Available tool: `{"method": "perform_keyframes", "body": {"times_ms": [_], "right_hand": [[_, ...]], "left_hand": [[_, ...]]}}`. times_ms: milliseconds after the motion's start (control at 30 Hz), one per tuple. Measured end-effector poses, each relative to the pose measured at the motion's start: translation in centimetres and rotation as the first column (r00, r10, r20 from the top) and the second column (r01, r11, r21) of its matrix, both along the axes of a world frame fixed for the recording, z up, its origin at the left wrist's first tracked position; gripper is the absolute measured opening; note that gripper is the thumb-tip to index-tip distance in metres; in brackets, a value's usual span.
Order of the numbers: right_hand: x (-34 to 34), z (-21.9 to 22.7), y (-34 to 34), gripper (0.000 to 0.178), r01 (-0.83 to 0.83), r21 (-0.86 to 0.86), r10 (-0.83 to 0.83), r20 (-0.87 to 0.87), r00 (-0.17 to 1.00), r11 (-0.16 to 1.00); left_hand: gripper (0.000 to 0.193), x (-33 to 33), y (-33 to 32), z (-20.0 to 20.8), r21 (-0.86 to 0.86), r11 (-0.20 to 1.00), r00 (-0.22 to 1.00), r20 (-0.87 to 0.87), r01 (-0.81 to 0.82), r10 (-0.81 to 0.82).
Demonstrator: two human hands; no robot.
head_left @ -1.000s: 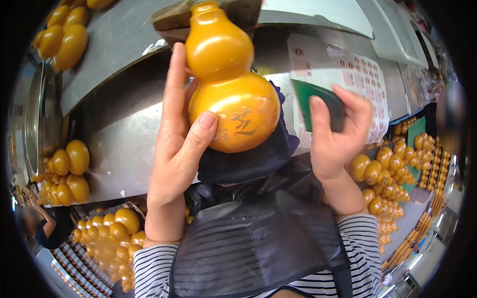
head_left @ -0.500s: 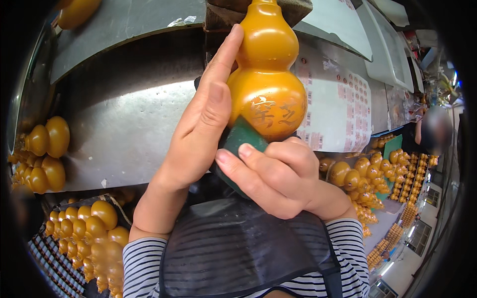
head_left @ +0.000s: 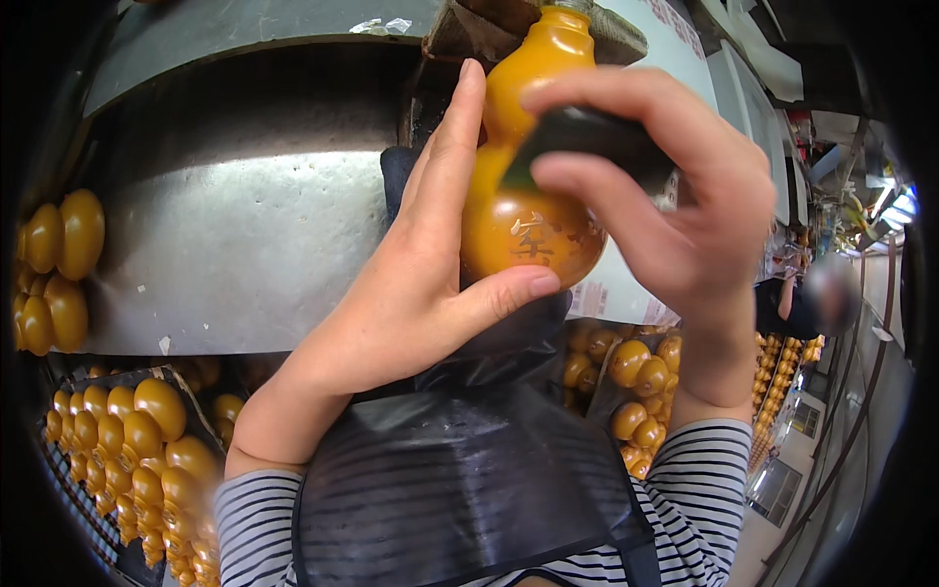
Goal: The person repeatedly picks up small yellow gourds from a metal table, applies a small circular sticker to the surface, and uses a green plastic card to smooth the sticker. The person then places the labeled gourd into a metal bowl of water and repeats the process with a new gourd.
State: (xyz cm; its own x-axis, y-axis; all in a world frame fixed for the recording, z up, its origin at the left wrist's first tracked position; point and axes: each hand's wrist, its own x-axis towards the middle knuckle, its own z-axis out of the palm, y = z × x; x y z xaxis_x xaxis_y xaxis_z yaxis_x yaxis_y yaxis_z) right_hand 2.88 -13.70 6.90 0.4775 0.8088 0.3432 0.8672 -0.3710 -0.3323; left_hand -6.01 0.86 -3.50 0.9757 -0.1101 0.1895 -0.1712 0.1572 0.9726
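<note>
An amber gourd-shaped bottle (head_left: 501,210) leans with its narrow neck pointing away from me, silvery characters on its lower bulb. Along its left side lie the straight fingers of my left hand (head_left: 421,259), while the thumb crosses the near end of the bulb and steadies it. My right hand (head_left: 699,191), smeared by motion, pinches a flat dark-green scraper (head_left: 597,142) between thumb and fingers. The scraper's edge is at the bottle's waist; whether it touches the surface I cannot tell. My right hand hides much of the bottle's right side.
A brown cloth-covered rest (head_left: 474,34) is by the neck. The metal tabletop (head_left: 245,225) spreads left, with more gourd bottles (head_left: 78,235) at its edge. Racked gourd bottles (head_left: 142,421) fill the lower left; others (head_left: 641,367) stand right. Another person (head_left: 782,293) is far right.
My right hand has moved up and right with the scraper, from the lower bulb to the waist. My left thumb has swung across the bulb. The bottle has shifted and turned slightly.
</note>
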Motion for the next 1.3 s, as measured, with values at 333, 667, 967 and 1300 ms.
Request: {"method": "perform_keyframes", "body": {"times_ms": [333, 667, 967, 1300], "right_hand": [[-2.7, -3.2, -1.8, 0.028, -0.101, 0.149, 0.054, 0.294, 0.954, 0.984], [-8.7, -9.6, -5.2, 0.014, -0.121, 0.363, -0.076, 0.485, 0.871, 0.924], [-7.4, -11.3, -4.6, 0.022, 0.456, 0.795, -0.071, -0.469, 0.880, 0.399], [-5.3, -6.7, -5.4, 0.022, 0.721, 0.431, -0.156, -0.792, 0.591, 0.543]], "left_hand": [[0.090, -0.3, 0.4, -0.1, -0.190, 0.981, 0.998, -0.046, -0.043, 0.035], [0.091, -0.4, -0.3, 0.1, 0.018, 0.997, 0.997, 0.018, -0.070, 0.070], [0.101, -0.4, -3.6, 2.7, 0.038, 0.980, 0.973, -0.113, -0.197, 0.200], [0.107, 0.1, -3.3, 2.8, 0.008, 0.989, 0.976, -0.158, -0.148, 0.148]]}}
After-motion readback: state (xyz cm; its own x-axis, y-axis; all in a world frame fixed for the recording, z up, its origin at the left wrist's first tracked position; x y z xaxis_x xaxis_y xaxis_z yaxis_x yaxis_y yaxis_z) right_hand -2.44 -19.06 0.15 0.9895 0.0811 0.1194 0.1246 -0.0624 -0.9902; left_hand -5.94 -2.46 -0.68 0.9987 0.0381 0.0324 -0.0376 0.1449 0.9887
